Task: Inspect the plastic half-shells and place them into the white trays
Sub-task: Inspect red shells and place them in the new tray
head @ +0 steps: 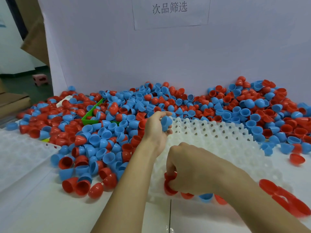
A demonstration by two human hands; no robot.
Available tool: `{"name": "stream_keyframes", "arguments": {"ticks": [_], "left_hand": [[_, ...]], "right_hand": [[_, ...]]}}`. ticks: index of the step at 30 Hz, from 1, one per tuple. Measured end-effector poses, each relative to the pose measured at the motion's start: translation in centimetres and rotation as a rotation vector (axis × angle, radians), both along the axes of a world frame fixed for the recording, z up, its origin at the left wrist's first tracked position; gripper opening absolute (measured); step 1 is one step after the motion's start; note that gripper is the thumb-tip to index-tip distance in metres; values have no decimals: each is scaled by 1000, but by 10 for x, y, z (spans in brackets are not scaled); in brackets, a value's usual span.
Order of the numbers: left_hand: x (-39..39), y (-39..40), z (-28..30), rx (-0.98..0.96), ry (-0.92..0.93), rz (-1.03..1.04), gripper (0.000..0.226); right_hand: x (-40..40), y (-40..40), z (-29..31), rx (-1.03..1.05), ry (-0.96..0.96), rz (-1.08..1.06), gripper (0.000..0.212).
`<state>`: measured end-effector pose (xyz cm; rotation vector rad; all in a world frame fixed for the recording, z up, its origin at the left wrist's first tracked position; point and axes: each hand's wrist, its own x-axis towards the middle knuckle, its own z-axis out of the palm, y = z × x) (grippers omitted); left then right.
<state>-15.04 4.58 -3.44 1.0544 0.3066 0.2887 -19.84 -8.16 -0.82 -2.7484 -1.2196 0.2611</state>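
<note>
- The white tabletop point(42, 207) is heaped from its left edge to its right with red and blue plastic half-shells point(104, 140), piled thickest against the pale back board point(117, 56).
- A sheet of paper point(170, 12) with printed characters is fixed high on that board.
- A green bin point(89, 118) sits half buried in the pile left of centre, with shells inside it.
- A white tray point(218, 142) with rows of studs and holes lies in front of the person; a few red and blue shells sit along its near edge.
- Another white tray point(21, 148) lies flat at the left, just beside the heap.
- The left hand point(156, 130) is raised over the tray's far corner, its fingers curled round a blue half-shell point(166, 122).
- The right hand point(190, 169) is low at the tray's near edge, its fingertips pinching a red half-shell point(170, 184).
- More red shells point(286, 199), blurred, lie at the right by the forearm.
- Beyond the board on the left are brown cardboard point(33, 39), a dark green floor and a small pink stool point(40, 79).
</note>
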Motion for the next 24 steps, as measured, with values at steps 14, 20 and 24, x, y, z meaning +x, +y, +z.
{"name": "stream_keyframes", "arguments": {"ticks": [14,20,24], "left_hand": [[5,-15,10,672,62,-248,19],[-14,-10,9,1153,-53,-331,16],[-30,-9,1,1005,-142,-232,28]], "right_hand": [[52,-58,-20,873,118,-328,10],[52,-55,-24,1049,241,-380,9],[50,-49,-28,976,188,-365,4]]}}
